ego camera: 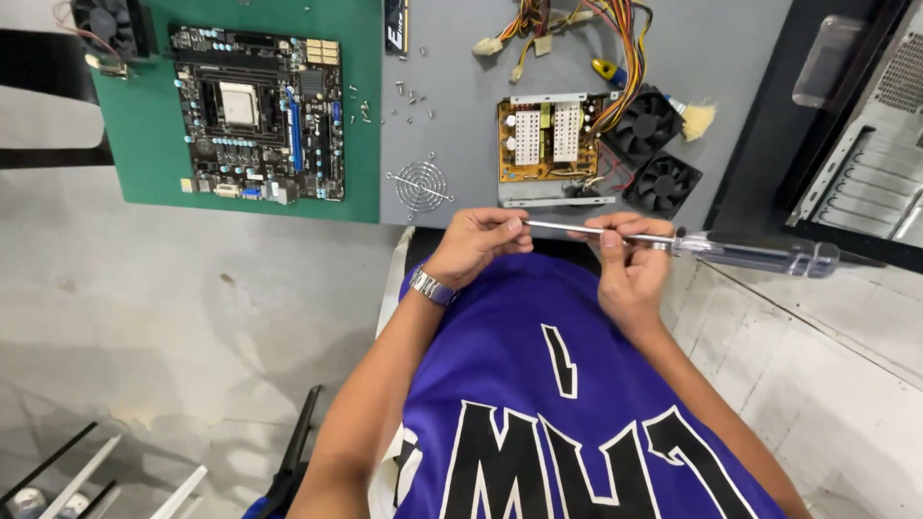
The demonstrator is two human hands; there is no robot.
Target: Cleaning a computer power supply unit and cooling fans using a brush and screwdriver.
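Note:
My right hand (630,264) grips the metal shaft of a long screwdriver (750,253) with a clear handle that sticks out to the right. My left hand (478,242), a watch on its wrist, pinches the tip end of the shaft; whether it holds a small part there I cannot tell. Both hands hover at the near edge of the grey table (461,115), just in front of an open power supply board (550,144) with two black fans (654,154) beside it.
A motherboard (258,113) lies on a green mat (144,144) at left. Loose screws (409,96), a round wire fan grille (420,185), a coloured cable bundle (577,29) and a small brush (694,117) lie on the table. A computer case (865,144) stands at right.

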